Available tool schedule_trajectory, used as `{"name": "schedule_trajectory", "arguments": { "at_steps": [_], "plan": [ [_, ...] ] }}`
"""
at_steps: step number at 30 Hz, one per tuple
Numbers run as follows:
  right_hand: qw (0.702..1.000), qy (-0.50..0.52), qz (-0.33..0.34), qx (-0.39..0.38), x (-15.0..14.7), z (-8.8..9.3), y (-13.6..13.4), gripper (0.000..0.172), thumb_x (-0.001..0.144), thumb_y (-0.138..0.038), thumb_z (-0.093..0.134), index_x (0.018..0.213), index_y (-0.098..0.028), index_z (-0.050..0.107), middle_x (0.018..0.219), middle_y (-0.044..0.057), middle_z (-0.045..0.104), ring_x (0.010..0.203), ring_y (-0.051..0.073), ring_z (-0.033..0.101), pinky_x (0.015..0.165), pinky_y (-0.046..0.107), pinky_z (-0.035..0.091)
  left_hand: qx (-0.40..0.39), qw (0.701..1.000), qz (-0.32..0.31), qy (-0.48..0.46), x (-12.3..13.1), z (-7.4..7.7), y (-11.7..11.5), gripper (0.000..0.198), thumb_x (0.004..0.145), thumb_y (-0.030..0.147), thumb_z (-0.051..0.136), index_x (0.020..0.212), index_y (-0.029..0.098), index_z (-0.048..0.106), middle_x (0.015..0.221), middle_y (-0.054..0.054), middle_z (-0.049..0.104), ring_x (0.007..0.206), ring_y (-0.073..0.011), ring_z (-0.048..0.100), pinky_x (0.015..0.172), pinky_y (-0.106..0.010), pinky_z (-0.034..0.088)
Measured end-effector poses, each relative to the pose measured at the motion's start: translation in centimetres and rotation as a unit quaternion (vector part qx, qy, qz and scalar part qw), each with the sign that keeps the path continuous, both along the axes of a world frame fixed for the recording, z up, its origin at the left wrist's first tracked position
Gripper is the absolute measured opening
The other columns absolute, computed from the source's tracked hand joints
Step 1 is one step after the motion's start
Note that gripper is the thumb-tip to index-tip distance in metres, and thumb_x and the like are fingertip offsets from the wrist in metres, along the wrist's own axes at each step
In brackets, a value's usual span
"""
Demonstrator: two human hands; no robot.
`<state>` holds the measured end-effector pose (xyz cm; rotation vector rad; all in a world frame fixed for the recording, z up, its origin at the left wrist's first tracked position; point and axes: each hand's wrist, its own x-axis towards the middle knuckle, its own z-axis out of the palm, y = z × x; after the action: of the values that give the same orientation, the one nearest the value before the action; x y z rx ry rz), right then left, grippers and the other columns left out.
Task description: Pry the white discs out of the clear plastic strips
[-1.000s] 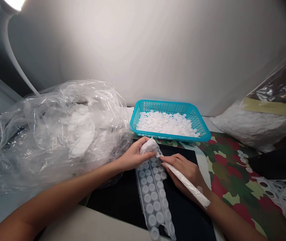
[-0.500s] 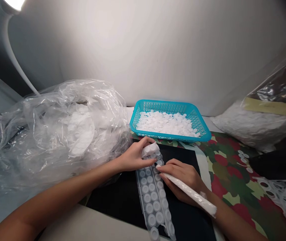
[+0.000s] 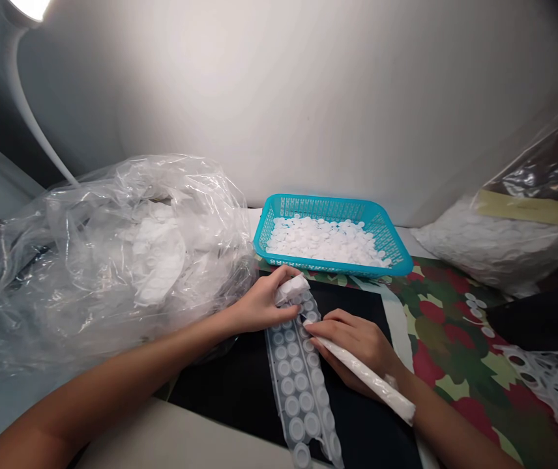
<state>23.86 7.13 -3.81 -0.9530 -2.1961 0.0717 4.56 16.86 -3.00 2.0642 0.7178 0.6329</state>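
Holding the left grip [image 3: 259, 306] just right of the crumpled clear plastic bag [image 3: 113, 260], closed on the rolled white end [image 3: 291, 290] of a translucent dimpled strip [image 3: 293, 384], which is lying lengthwise on a black mat [image 3: 220, 417] just below a teal basket [image 3: 332, 207] of white discs [image 3: 325, 241]. Sliding the right grip [image 3: 352, 345] a little farther down the strip's edge, closed around a long white roll [image 3: 367, 381], with fingertips [image 3: 308, 327] touching the strip.

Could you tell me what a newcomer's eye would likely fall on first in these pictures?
Most likely the bright turquoise plastic basket of white discs at the back, centre. Next, the big crumpled clear plastic bag on the left, then the pale strip of round cups running down the black sheet from the left hand.
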Motion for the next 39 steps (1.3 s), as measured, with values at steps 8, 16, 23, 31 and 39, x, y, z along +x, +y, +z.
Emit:
{"name": "schedule_trajectory", "arguments": {
  "at_steps": [8, 16, 23, 31, 39],
  "plan": [
    [1.000, -0.004, -0.018, -0.012, 0.0, -0.4, 0.2, 0.017, 0.090, -0.015, 0.055, 0.105, -0.015, 0.062, 0.082, 0.005, 0.071, 0.068, 0.016, 0.058, 0.061, 0.027, 0.050, -0.032, 0.998, -0.036, -0.031, -0.1, 0.5, -0.2, 0.037, 0.074, 0.014, 0.060, 0.109, 0.017, 0.047, 0.096, -0.003, 0.055, 0.081, -0.0147, 0.056, 0.069, -0.023, 0.045],
    [0.998, -0.053, -0.013, 0.008, 0.6, -1.4, 0.5, 0.018, 0.093, -0.021, 0.054, 0.107, -0.016, 0.064, 0.079, 0.004, 0.071, 0.064, 0.013, 0.060, 0.064, 0.026, 0.047, -0.044, 0.997, -0.043, -0.043, -0.1, 0.7, -0.4, 0.039, 0.074, 0.012, 0.059, 0.111, 0.018, 0.048, 0.101, -0.004, 0.055, 0.082, -0.0140, 0.056, 0.069, -0.022, 0.045],
    [0.994, -0.107, -0.013, 0.021, 0.7, -0.9, 0.1, 0.023, 0.096, -0.017, 0.045, 0.108, -0.017, 0.064, 0.083, 0.005, 0.071, 0.065, 0.014, 0.061, 0.056, 0.026, 0.043, -0.081, 0.995, -0.020, -0.055, 0.0, 1.2, -0.6, 0.034, 0.076, 0.015, 0.060, 0.108, 0.017, 0.049, 0.093, -0.001, 0.053, 0.076, -0.0122, 0.052, 0.068, -0.022, 0.044],
    [0.997, -0.072, -0.015, -0.007, 0.4, -0.4, -0.1, 0.020, 0.091, -0.016, 0.048, 0.100, -0.018, 0.065, 0.088, 0.005, 0.070, 0.068, 0.014, 0.065, 0.061, 0.023, 0.047, -0.051, 0.997, 0.017, -0.050, 0.1, 1.2, -0.8, 0.033, 0.078, 0.018, 0.060, 0.110, 0.018, 0.050, 0.103, -0.004, 0.054, 0.087, -0.0152, 0.054, 0.077, -0.024, 0.045],
    [0.998, -0.014, -0.014, -0.055, 0.4, -0.1, -0.4, 0.026, 0.086, -0.017, 0.052, 0.111, -0.015, 0.057, 0.098, 0.006, 0.071, 0.079, 0.017, 0.069, 0.070, 0.025, 0.052, 0.034, 0.998, 0.051, 0.000, 0.1, 0.9, -0.6, 0.033, 0.078, 0.016, 0.056, 0.110, 0.018, 0.047, 0.099, -0.003, 0.057, 0.082, -0.0151, 0.056, 0.073, -0.023, 0.044]
  ]
}}
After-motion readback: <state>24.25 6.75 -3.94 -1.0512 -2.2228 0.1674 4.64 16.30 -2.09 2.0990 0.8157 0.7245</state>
